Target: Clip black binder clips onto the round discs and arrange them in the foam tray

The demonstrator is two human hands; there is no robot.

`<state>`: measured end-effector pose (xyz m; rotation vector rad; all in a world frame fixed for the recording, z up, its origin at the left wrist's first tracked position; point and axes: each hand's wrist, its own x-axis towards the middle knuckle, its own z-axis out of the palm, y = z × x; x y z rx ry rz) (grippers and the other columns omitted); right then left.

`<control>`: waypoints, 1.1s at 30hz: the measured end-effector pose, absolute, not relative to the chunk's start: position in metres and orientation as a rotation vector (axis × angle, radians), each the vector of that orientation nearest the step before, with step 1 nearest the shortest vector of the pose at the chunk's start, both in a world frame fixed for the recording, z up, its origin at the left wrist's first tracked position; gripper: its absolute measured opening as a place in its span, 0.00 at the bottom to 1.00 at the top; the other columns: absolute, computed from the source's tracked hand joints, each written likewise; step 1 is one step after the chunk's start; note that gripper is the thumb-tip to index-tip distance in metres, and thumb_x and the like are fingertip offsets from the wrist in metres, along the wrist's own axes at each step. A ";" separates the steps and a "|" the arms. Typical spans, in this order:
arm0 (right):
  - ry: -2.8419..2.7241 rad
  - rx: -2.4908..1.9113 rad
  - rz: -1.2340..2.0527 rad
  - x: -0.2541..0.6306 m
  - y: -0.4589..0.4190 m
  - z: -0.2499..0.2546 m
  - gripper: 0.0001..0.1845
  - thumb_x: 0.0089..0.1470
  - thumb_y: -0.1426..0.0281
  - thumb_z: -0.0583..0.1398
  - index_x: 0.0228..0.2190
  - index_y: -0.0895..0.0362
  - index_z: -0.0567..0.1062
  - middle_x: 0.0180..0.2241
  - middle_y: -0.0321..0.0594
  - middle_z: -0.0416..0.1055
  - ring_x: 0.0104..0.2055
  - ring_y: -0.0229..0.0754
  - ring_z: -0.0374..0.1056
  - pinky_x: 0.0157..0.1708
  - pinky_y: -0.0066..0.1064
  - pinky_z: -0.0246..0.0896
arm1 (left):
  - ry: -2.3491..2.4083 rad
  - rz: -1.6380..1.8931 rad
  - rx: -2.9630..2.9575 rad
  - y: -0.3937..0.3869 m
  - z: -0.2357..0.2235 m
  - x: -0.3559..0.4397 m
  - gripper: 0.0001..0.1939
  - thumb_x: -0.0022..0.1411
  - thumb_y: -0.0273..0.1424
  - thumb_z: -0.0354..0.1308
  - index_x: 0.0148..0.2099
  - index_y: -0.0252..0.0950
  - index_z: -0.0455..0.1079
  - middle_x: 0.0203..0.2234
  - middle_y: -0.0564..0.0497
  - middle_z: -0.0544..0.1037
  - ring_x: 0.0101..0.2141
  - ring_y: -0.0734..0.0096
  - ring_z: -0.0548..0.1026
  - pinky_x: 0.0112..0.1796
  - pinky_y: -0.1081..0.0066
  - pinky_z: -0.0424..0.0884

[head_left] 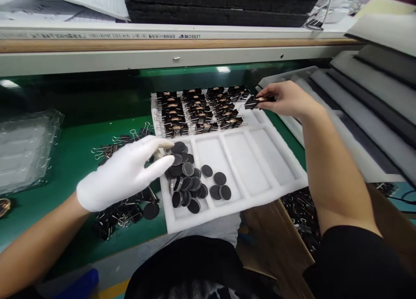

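Observation:
My left hand [130,169], in a white glove, hovers at a pile of black round discs [187,169]; thumb and fingers are apart, with nothing seen between them. The discs lie in the near left compartment of a white foam tray [230,199], and a few lie in the one beside it. My bare right hand [282,99] pinches a black binder clip [251,102] with a copper-coloured piece at it, over the tray's far right. Rows of binder clips [199,110] with copper-coloured edges fill much of the tray's far half.
Loose binder clips [120,214] and one black disc [151,211] lie on the green table [81,138] left of the tray. Clear plastic trays [26,147] are stacked far left. Foam sheets [373,86] pile up at right, above a cardboard box [276,238] holding more clips.

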<state>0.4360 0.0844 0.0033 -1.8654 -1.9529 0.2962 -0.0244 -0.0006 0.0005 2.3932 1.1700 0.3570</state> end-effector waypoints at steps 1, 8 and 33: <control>-1.967 -1.903 0.287 0.453 0.100 0.000 0.13 0.55 0.76 0.67 0.43 0.64 0.83 0.38 0.48 0.82 0.37 0.36 0.72 0.39 0.29 0.64 | 1.168 0.361 2.406 0.000 0.000 -0.025 0.27 0.73 0.51 0.49 0.64 0.41 0.71 0.56 0.45 0.80 0.52 0.54 0.79 0.51 0.59 0.74; -2.047 -2.020 0.212 0.475 0.156 -0.033 0.15 0.57 0.76 0.66 0.47 0.64 0.83 0.45 0.52 0.83 0.45 0.46 0.75 0.48 0.37 0.63 | 1.146 0.294 2.462 0.004 -0.004 -0.026 0.25 0.73 0.51 0.50 0.61 0.43 0.73 0.57 0.46 0.79 0.53 0.51 0.79 0.52 0.58 0.75; -2.681 -1.260 0.873 0.338 -0.019 -0.037 0.23 0.61 0.54 0.65 0.56 0.42 0.78 0.55 0.42 0.80 0.53 0.54 0.79 0.51 0.43 0.78 | 1.736 0.422 2.685 0.014 0.012 -0.131 0.27 0.73 0.46 0.48 0.67 0.38 0.67 0.62 0.42 0.74 0.61 0.46 0.73 0.61 0.47 0.69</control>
